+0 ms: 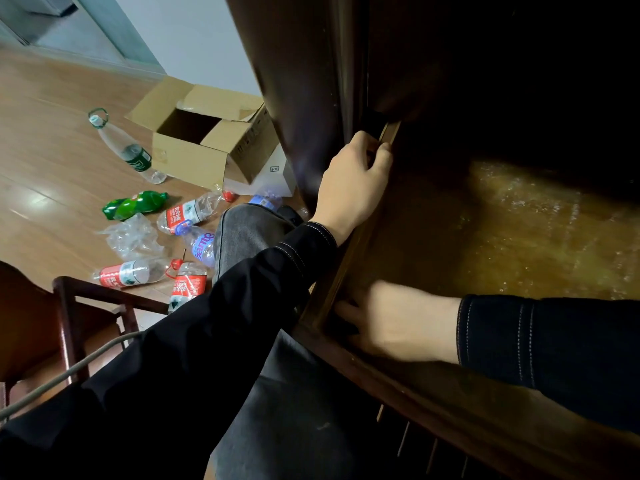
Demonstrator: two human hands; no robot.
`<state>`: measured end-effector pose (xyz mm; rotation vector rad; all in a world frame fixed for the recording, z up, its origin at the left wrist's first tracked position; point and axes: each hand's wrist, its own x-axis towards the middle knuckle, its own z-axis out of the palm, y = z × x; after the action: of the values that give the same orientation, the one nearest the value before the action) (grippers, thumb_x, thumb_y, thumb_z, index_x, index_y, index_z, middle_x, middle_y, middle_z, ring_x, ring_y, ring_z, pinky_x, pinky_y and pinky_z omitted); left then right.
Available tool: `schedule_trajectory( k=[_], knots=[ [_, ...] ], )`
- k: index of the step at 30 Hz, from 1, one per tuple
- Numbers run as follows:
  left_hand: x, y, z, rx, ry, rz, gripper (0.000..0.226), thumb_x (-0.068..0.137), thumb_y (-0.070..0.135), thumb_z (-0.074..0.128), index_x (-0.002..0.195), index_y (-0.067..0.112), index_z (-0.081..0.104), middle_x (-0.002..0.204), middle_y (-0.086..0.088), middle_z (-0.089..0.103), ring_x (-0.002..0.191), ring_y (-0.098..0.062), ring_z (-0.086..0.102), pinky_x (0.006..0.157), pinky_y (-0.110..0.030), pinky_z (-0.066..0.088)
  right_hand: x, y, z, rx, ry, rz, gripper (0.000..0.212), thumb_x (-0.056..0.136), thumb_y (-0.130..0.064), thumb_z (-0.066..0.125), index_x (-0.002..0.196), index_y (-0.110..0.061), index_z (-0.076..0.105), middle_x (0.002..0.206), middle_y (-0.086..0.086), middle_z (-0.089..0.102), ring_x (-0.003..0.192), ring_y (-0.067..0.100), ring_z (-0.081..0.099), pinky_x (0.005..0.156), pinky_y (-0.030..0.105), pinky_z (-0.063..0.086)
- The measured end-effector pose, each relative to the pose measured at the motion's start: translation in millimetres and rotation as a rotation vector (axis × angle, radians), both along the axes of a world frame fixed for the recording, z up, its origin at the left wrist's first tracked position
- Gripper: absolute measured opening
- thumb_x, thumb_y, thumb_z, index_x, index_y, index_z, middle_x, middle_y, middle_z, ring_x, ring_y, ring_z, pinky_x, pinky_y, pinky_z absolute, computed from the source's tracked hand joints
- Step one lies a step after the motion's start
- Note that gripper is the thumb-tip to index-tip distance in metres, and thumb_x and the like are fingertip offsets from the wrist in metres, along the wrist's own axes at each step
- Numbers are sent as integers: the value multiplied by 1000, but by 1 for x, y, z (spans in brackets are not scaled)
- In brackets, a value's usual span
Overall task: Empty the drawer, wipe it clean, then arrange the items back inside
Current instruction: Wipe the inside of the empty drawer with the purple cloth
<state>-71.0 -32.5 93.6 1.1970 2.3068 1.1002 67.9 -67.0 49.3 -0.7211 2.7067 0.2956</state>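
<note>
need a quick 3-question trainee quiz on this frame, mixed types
1. True or false: the green bottle lies inside the drawer.
2. What does the left hand have in its grip?
A) the drawer's side wall
B) a cloth
C) a bottle cap
3. Short answer: are the flaps of the cardboard box open or closed?

Key
1. False. It lies on the floor, among other bottles.
2. A. The fingers curl over the top edge of the side wall.
3. Open.
</note>
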Motion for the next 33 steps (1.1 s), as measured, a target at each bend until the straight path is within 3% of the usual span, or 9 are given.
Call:
schedule_trajectory(
  k=[4,7,11,16,21,24,27,30,33],
  knots=[
    [1,0,0,-6,1,-6,24,102,37,45,104,16,56,93,2,64,89,-22,60,75,-35,45,15,13,18,-29,-120,-76,23,92,-20,50,110,-19,64,126,16,56,93,36,60,70,40,48],
    [-1,0,-1,-5,-3,1,20,102,38,45,98,20,52,91,3,62,86,-20,57,72,-32,38,21,26,20,-210,-214,-407,46,81,-34,57,126,-26,52,96,2,63,78,28,60,58,33,36],
    [-1,0,-2,-7,-1,-5,20,102,39,45,99,20,52,96,1,63,89,-21,57,74,-34,40,20,30,7,-321,-137,-498,67,86,-40,59,147,-34,34,118,0,62,96,28,62,68,33,45],
    [-2,2,-3,2,-3,2,23,102,39,46,100,17,54,97,0,63,91,-21,58,75,-34,41,20,30,-5,-417,86,-503,51,87,-39,63,136,-33,47,119,-1,55,85,28,65,59,34,44],
    [-2,1,-3,5,-3,-1,24,102,39,45,104,17,55,98,0,64,92,-21,59,77,-35,44,15,3,-18,-590,67,-635,30,96,-27,59,125,-30,62,123,8,55,101,24,58,82,40,53],
    [-2,0,-3,10,-8,-2,27,103,39,45,108,16,57,98,1,64,91,-20,59,79,-36,47,21,2,-23,-505,35,-525,36,100,-18,49,135,-17,60,137,14,51,119,33,53,94,41,48],
    [-1,0,-3,4,-8,-4,27,102,40,45,105,16,56,94,1,64,88,-20,59,76,-35,46,31,17,-5,-316,-7,-283,28,92,-10,52,113,-15,70,133,15,54,110,35,59,79,41,52],
    [-2,0,-4,0,-6,-1,29,102,40,45,106,14,57,94,0,64,88,-22,59,74,-35,44,42,24,22,-222,-79,-251,10,72,-7,68,74,-16,72,99,12,66,74,30,62,55,36,50],
    [-2,1,-3,-2,0,8,28,101,40,45,106,14,57,92,0,63,87,-23,58,72,-34,41,37,25,23,-358,27,-495,25,77,-13,68,96,-27,77,100,7,63,77,25,63,56,30,45]
  ],
)
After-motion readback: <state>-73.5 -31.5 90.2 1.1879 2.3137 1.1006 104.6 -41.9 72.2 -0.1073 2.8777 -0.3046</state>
